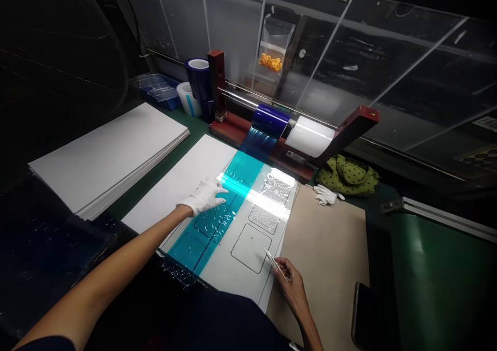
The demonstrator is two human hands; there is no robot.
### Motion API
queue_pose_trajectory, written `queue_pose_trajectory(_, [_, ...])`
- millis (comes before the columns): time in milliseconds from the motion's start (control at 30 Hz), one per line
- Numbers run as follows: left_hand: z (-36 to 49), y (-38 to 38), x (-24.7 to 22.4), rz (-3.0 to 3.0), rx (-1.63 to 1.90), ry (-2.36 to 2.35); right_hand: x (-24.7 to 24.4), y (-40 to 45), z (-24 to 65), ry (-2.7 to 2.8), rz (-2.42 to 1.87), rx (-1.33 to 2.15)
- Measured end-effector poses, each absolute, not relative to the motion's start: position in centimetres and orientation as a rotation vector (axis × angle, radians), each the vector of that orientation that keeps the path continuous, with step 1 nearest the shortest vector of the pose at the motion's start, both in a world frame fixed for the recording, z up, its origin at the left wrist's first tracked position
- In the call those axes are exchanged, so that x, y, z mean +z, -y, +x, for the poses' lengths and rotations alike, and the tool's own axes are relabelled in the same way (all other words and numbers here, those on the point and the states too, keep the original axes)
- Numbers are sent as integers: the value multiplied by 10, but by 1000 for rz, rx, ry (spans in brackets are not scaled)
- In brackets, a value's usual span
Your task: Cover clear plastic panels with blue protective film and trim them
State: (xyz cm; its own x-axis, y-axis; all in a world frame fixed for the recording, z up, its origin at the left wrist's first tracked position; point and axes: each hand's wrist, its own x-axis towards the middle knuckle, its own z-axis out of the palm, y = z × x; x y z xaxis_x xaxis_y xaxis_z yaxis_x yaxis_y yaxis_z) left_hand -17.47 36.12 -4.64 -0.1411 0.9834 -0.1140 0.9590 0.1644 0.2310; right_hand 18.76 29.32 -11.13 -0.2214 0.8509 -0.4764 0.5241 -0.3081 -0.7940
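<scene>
Green table (430, 278) underneath; blue film (219, 224) lies across the sheet (229, 281). My left grip (204, 195), fingers loose, rests on it; my right grip (290, 284) pinches tweezers (271, 260) by the nearest square (251, 248).

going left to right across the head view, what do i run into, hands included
stack of white sheets → gloved left hand → nearest rounded-square outline → bare right hand holding tweezers → green dotted cloth → metal bar
</scene>
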Motion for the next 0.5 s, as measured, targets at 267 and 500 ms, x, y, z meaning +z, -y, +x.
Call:
queue_pose_trajectory(267, [-80, -364, -51, 1933, 36, -2083, -91, -380, 172, 2074, -1716, 889])
queue_pose_trajectory(500, [-42, -416, -83, 1801, -194, -2052, -82, -467, 122, 2533, -1626, 512])
